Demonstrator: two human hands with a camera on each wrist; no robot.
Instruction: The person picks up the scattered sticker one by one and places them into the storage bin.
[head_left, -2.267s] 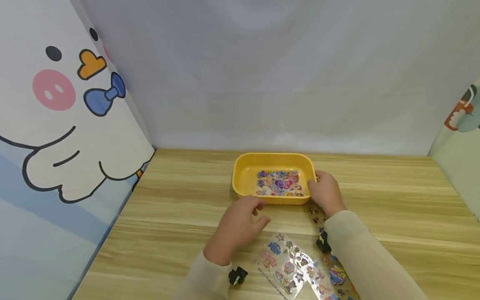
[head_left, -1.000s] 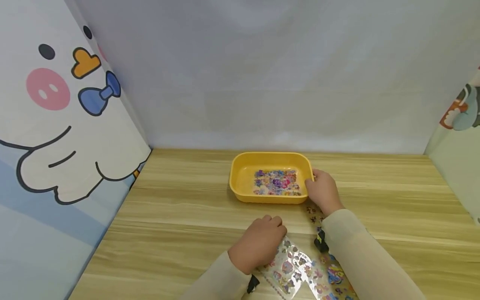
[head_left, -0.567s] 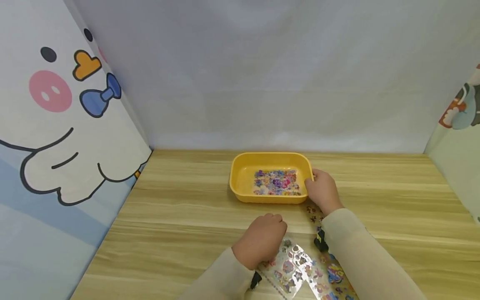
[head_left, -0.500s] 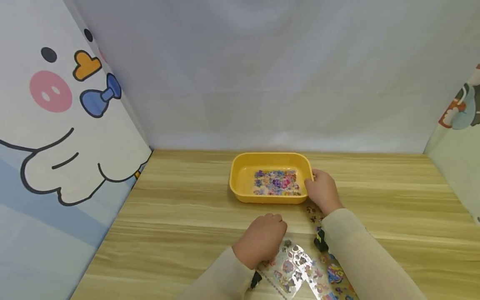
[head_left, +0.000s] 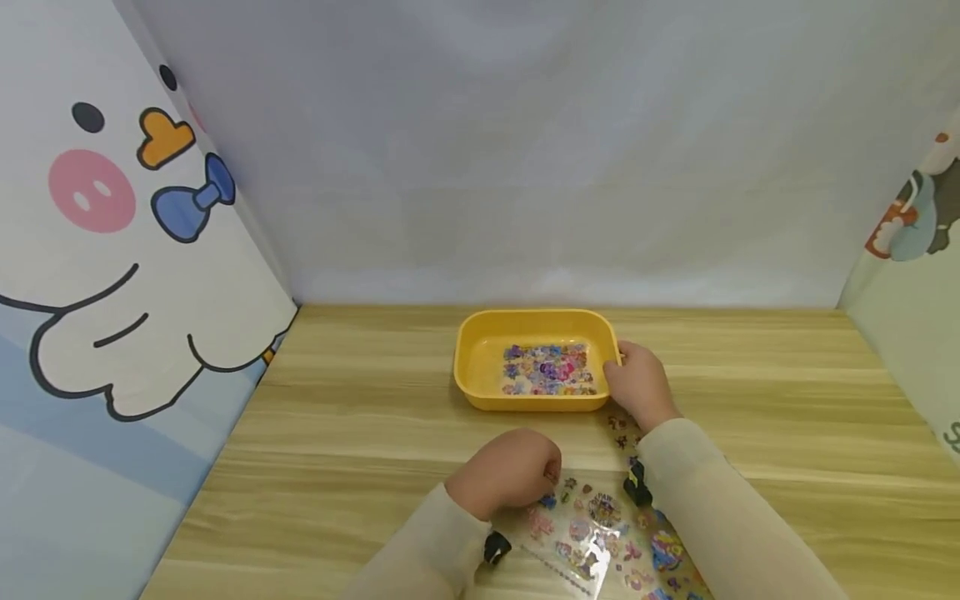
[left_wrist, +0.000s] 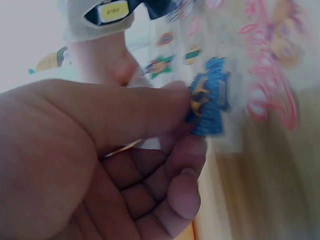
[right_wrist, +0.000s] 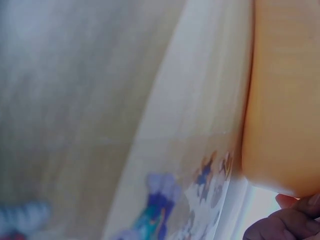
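A clear sticker sheet (head_left: 579,527) printed with small colourful figures is pinched at its corner between the thumb and fingers of my left hand (head_left: 510,471). In the left wrist view the thumb lies beside a blue sticker (left_wrist: 209,97) on that sheet. My right hand (head_left: 641,383) grips the right rim of a yellow plastic tray (head_left: 540,404), thumb over the edge. Inside the tray lies another sticker sheet (head_left: 549,369). A further sticker sheet (head_left: 667,550) lies partly under my right forearm, and its full outline is hidden.
The wood-grain tabletop (head_left: 352,433) carries everything. A pale curtain-like wall (head_left: 525,167) stands behind it. A cartoon-printed panel (head_left: 90,275) borders the left side, and another printed panel (head_left: 907,292) the right.
My left hand has moved from near the tray's front edge down to the clear sheet, pinched its corner and lifted it slightly. The right hand has stayed on the tray rim.
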